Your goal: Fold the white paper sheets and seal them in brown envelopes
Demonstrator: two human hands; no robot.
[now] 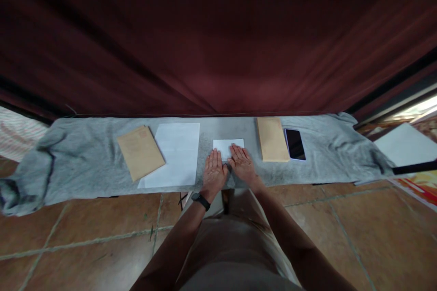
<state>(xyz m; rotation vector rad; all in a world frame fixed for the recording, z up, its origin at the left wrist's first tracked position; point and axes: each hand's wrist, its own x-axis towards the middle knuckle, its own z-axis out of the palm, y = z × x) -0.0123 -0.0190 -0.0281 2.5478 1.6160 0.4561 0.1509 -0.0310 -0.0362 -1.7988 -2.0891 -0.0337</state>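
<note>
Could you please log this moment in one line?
left hand: on small white paper; right hand: same paper; nearby: brown stack, phone

Phone [295,144] on grey cloth [327,148]

Tight lane of grey cloth [324,150] betw. white sheet [180,150] & L hand [215,173]; another betw. R hand [243,164] & brown stack [273,138]. Phone [295,144] hugs stack, no pass betw. Brown envelopes [140,152] overlap sheet on L. Open cloth R of phone, also L of envelopes. Red curtain [218,68] blocks far edge.
</note>
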